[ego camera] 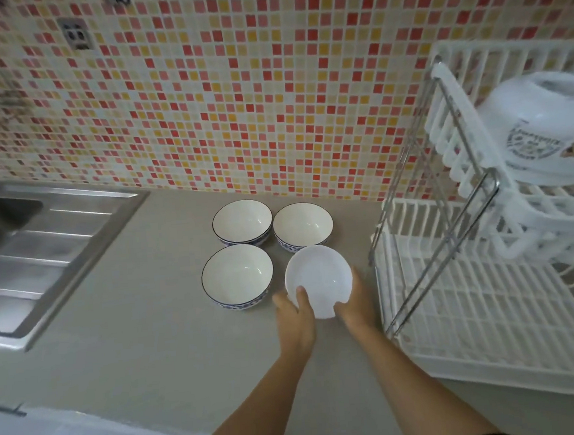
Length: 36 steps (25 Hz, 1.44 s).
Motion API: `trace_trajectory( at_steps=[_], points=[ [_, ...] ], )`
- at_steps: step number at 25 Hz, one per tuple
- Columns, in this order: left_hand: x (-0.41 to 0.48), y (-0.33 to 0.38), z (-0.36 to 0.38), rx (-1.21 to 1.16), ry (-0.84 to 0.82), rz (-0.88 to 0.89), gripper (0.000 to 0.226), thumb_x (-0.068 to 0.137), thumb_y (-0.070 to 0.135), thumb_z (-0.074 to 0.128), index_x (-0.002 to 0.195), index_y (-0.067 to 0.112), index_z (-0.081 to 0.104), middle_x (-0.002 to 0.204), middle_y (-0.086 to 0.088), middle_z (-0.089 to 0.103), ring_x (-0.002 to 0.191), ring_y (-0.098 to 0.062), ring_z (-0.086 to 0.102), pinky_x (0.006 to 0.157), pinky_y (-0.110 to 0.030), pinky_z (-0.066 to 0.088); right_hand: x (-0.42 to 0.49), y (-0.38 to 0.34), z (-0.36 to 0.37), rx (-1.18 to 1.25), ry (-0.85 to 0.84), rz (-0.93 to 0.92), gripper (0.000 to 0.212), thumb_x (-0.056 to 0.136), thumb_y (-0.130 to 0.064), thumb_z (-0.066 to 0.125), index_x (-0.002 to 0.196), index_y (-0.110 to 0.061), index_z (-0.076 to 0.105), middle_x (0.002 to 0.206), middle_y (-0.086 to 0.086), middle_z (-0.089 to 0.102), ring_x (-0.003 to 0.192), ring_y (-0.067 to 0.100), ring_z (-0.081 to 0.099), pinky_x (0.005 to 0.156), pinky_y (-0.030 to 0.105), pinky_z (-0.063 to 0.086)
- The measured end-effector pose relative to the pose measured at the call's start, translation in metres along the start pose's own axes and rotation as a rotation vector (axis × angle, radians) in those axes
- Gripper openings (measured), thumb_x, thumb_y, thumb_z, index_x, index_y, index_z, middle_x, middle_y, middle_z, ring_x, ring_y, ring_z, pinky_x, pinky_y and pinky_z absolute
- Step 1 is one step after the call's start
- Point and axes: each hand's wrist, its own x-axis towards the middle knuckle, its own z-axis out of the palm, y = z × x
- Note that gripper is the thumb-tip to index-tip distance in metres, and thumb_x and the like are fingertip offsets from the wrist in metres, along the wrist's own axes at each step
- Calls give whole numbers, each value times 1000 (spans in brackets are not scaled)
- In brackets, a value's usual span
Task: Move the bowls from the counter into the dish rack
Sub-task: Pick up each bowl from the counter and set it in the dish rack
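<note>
Four bowls occupy the grey matte counter [143, 331]: three round white ceramic bowls with thin dark rims and blue-patterned outer walls, and one plain white round bowl [318, 280] without a pattern. The plain white bowl lies between the two hands, tilted so that its opening faces up and toward the camera; being round, it has no long axis. The left hand [295, 316] grasps its near-left rim, thumb laid inside the bowl; the right hand [356, 303] clasps its near-right edge, fingers wrapped behind the wall. Whether its base touches the counter cannot be told. Just beyond the left hand stands the nearest patterned bowl [237, 277], upright, mouth up. Farther beyond the hands stand the other two, the far-left patterned bowl [242, 222] and the far-right patterned bowl [302, 225], both upright and just beside each other. To the right of the right hand stands the white plastic two-tier dish rack [474, 305] with a metal frame; its upper tier carries a stack of white upturned bowls with a printed motif [543, 128]. Well to the left of the left hand lies the stainless-steel sink with ribbed drainboard [40, 243]. Behind everything rises the red, yellow and white mosaic tile wall [234, 84].
</note>
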Motion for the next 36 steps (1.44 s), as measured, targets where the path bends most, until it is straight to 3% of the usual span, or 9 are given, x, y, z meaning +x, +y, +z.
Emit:
trace_trajectory(
  at_steps=[3, 6, 9, 12, 18, 22, 27, 31, 36],
  points=[
    [-13, 12, -14, -83, -8, 66, 39, 94, 50, 34, 114, 16, 39, 118, -6, 54, 111, -28, 56, 94, -50, 50, -19, -11, -9, 93, 51, -78, 84, 60, -4, 61, 135, -30, 36, 122, -3, 54, 110, 23, 55, 82, 36, 53],
    [-21, 34, -39, -279, -14, 11, 50, 83, 62, 29, 116, 28, 43, 122, -4, 57, 112, -25, 55, 96, -48, 49, -54, -45, -21, 306, 49, -154, 62, 76, -18, 72, 129, -19, 39, 111, -8, 56, 111, 23, 57, 89, 38, 51],
    [-32, 68, -70, -488, -11, 12, 47, 82, 53, 34, 108, 18, 50, 109, -3, 61, 100, -21, 55, 85, -40, 47, -92, -91, -41, 418, 45, -129, 43, 93, -47, 49, 121, -16, 37, 93, -12, 50, 97, 18, 53, 81, 31, 41],
    [-66, 111, -93, -581, 19, 215, 13, 96, 36, 37, 92, 28, 48, 100, 5, 56, 95, -14, 56, 82, -33, 49, -130, -128, -67, 433, 21, -203, 40, 93, -52, 39, 109, -16, 32, 87, -16, 41, 84, 10, 49, 78, 25, 34],
    [-130, 193, -113, -754, -143, 632, 9, 83, 31, 47, 93, 32, 47, 109, 0, 52, 97, -11, 56, 81, -28, 48, -198, -174, -136, 499, 9, -575, 64, 70, -54, 58, 122, -29, 31, 105, -26, 51, 86, -17, 57, 69, -4, 40],
    [-153, 242, -103, -519, -283, 837, 29, 73, 29, 50, 101, 32, 56, 105, 14, 62, 96, -2, 60, 83, -24, 46, -206, -173, -219, 441, 82, -816, 89, 57, -67, 73, 131, -31, 38, 130, -14, 55, 117, 2, 57, 90, 21, 52],
    [-164, 294, -35, -121, -395, 924, 48, 90, 51, 23, 112, 34, 62, 123, 7, 62, 116, -10, 55, 96, -28, 41, -184, -152, -329, 74, 248, -806, 83, 53, -65, 74, 125, -54, 33, 120, -48, 40, 117, -23, 39, 94, 5, 31],
    [-162, 306, 34, 39, -476, 822, 72, 81, 76, 14, 123, 39, 59, 132, 7, 59, 124, -14, 53, 111, -45, 35, -147, -131, -377, -94, 215, -706, 113, 62, -35, 84, 149, -35, 12, 144, -22, 35, 128, -4, 32, 107, 24, 23],
    [-158, 303, 87, 163, -444, 707, 71, 82, 78, 12, 137, 44, 41, 150, 4, 41, 137, -25, 40, 113, -52, 29, -102, -114, -394, -281, 106, -599, 119, 60, -30, 88, 149, -36, 10, 155, -11, 27, 141, 14, 29, 113, 43, 31]
  ],
)
